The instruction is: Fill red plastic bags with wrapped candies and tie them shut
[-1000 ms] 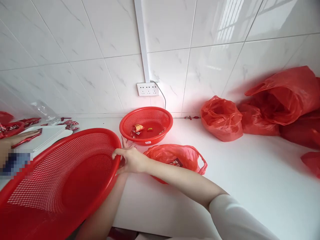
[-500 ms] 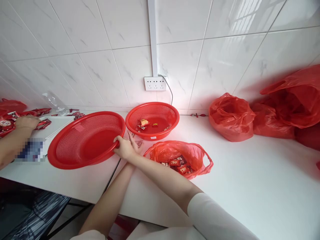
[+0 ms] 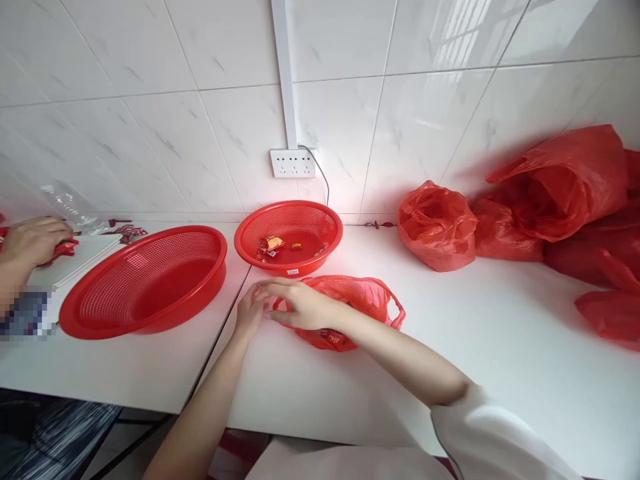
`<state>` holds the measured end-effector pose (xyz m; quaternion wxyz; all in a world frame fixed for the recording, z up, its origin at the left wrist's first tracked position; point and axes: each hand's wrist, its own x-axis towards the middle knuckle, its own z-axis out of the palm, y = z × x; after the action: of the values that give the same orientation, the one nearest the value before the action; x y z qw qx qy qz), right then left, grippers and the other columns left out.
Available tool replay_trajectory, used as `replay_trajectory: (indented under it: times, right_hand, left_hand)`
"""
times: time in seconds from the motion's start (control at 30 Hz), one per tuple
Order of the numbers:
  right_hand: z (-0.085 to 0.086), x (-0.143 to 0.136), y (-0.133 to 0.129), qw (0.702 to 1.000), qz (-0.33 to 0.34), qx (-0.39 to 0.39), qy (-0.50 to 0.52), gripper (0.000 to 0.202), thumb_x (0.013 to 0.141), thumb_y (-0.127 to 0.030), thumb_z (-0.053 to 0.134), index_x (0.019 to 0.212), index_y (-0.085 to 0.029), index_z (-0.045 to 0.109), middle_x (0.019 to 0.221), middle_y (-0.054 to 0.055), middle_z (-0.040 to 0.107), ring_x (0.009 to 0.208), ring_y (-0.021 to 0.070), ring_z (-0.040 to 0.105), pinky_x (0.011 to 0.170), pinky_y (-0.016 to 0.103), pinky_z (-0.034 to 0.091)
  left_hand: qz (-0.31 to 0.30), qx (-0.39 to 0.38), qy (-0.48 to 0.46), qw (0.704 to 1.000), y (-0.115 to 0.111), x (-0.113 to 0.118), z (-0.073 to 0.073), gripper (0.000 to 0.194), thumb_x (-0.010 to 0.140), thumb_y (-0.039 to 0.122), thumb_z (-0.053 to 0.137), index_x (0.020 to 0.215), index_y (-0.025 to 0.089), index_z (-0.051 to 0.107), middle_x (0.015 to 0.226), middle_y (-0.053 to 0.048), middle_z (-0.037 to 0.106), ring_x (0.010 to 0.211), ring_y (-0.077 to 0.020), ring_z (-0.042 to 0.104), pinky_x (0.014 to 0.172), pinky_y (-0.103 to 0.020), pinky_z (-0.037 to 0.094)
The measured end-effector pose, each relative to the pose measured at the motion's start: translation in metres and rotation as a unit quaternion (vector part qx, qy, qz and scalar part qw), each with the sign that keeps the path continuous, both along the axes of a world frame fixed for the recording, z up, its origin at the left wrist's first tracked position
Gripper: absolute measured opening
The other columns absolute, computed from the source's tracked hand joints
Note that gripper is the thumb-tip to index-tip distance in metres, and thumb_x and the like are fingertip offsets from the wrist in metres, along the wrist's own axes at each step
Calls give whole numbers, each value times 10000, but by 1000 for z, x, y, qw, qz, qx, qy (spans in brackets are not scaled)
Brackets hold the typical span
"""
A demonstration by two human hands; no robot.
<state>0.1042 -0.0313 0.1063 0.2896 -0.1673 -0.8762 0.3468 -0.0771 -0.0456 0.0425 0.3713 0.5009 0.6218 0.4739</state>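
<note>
My right hand [image 3: 300, 303] reaches across above the left end of a red plastic bag [image 3: 373, 290], its fingers stretched out and the thumb apart, with nothing visible in it. Close beside its fingertips is my left hand [image 3: 250, 310], near the bag's left handle; its fingers look loosely apart but are partly covered by the right hand. Inside the bag lie small red wrapped packets [image 3: 336, 339], partly hidden by my right arm. To the left rests a large red basket [image 3: 150, 327] with perforated sides, touched by neither hand.
A smaller red basket [image 3: 289, 268] holding a few wrapped packets stands behind the bag. Several red plastic bags [image 3: 437, 227] sit along the wall at right. At far left, a co-worker's hand [image 3: 35, 241] holds red packets by a clear bottle [image 3: 73, 207]. A socket strip [image 3: 293, 163] is on the wall.
My right hand has let go of the large basket's rim and moved right to the bag. My left hand stays close to it. The whole view has shifted a little to the right.
</note>
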Motion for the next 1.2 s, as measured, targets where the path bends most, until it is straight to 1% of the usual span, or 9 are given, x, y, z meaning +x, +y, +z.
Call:
replay_trajectory:
  times: [0.2,0.3,0.4,0.53,0.67,0.87,1.0,1.1,1.2]
  right_hand:
    - [-2,138,-24,918,-270,29,-287,333,908,-381,509,1190,-258,637,1548,109,255,1431,379,171,1112,558,253]
    - [-22,168,-36,869,-373,19,-324,388,947,-380,427,1292,-279,572,1506,161,320,1313,366,425,1075,578,287]
    - [-36,179,-44,890,-326,-71,-311,347,936,-381,429,1205,-291,629,1222,110,618,962,255,662,915,464,473]
    - [-24,191,-42,924,-321,-96,-184,179,875,-311,530,884,-263,701,878,15,706,748,184,651,691,328,521]
    - [23,206,-26,927,-374,27,3,64,806,-292,644,823,-243,681,819,7,688,720,178,638,659,347,528]
    - [87,181,-7,828,-459,166,276,64,818,-230,667,881,-223,659,885,40,681,864,181,642,847,375,509]
    - [94,130,-10,882,-348,157,275,60,875,-204,588,911,-212,635,883,25,670,821,158,646,747,321,534]
    - [88,102,-14,938,-222,180,195,107,893,-191,557,966,-228,625,932,15,679,860,159,644,771,314,534]
    - [81,96,-14,947,-190,203,162,191,906,-216,541,1089,-239,594,1056,40,665,969,185,622,848,347,521]
  left_hand:
    - [-83,10,6,996,-28,14,-16,533,801,518,597,1221,189,590,1277,-114,600,1199,-275,539,920,-361,481]
    - [-58,-3,16,998,-29,23,-21,439,775,464,655,1111,182,639,1177,-96,642,1147,-260,563,913,-342,474]
    - [-28,3,5,1000,-22,28,-17,379,765,452,674,1007,160,665,1025,-69,673,1047,-240,600,925,-348,460]
    - [-36,42,-60,997,-11,29,17,379,759,403,699,1066,185,664,1106,-61,670,1109,-245,579,989,-375,423]
    - [-133,146,-156,968,4,27,78,179,773,322,696,917,216,694,1213,-70,640,1234,-260,511,1059,-417,370]
    - [-271,210,-201,918,23,51,145,464,807,365,659,1252,331,530,909,-11,641,888,-198,652,891,-422,498]
    - [-373,145,-90,912,20,89,151,557,785,322,695,1297,296,477,703,55,487,564,-82,510,671,-290,510]
    - [-395,163,17,904,16,113,142,296,761,284,718,1028,223,606,772,17,526,693,-108,527,687,-264,484]
    - [-394,149,-7,907,14,120,130,186,862,365,589,806,188,579,729,8,504,674,-110,507,618,-246,464]
